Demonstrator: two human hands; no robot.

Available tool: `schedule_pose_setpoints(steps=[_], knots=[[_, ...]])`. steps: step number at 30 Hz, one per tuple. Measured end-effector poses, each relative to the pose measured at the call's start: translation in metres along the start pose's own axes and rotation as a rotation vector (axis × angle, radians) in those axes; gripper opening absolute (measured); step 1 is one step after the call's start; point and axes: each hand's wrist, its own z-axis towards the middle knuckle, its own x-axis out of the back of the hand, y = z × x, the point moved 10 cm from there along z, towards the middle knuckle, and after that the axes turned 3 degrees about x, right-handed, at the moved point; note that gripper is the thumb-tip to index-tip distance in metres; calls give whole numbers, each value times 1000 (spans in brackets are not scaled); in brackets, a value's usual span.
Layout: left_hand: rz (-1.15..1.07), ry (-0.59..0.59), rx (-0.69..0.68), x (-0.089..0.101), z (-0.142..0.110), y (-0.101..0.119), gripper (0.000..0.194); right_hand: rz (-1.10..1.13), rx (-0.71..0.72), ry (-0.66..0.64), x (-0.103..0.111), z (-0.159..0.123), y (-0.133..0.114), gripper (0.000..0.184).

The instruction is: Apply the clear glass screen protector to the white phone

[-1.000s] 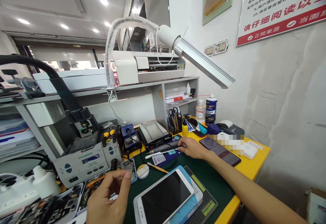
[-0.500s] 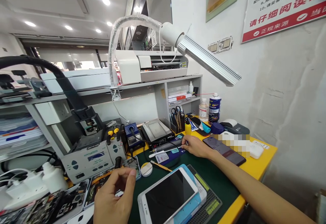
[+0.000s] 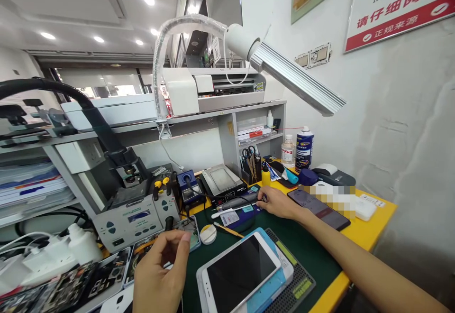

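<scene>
My left hand point(image 3: 159, 272) hovers at the front left, thumb and forefinger tips brought together in a loop. Whatever they may hold is hidden behind the thumb. On the far side of the dark green mat, my right hand point(image 3: 275, 202) has its fingertips pressed together beside a white stick-like tool point(image 3: 231, 211) and a grey pen-shaped tool point(image 3: 234, 202). I cannot make out what is between those fingers. Between my hands a white phone point(image 3: 243, 272) with a dark screen lies face up on a light blue box point(image 3: 284, 275). A small brush-like stick point(image 3: 229, 230) lies behind it.
A round white tin point(image 3: 208, 234) sits near my left hand. Opened phone parts point(image 3: 71, 282) crowd the left, before a grey soldering station point(image 3: 133, 220). A dark phone point(image 3: 320, 208) lies under my right forearm. A lamp point(image 3: 298, 78) hangs overhead; a spray can point(image 3: 304, 149) stands behind.
The whole view has shifted slightly, so things appear a little further right. Both hands keep nearly the same pose and place on the bench.
</scene>
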Motion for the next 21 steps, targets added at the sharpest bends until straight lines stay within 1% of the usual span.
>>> schedule_pose_setpoints(steps=[7,15,18,21], knots=[[29,-24,93,0,10,-10,52,38,7,95,8,0,1,27],[84,-25,84,3,18,-10,52,94,3,171,18,-4,-5,24],[144,-65,70,1,21,-11,50,108,-2,180,21,-5,-7,22],[245,-171,25,-8,20,-11,41,117,-6,179,22,-6,-9,21]])
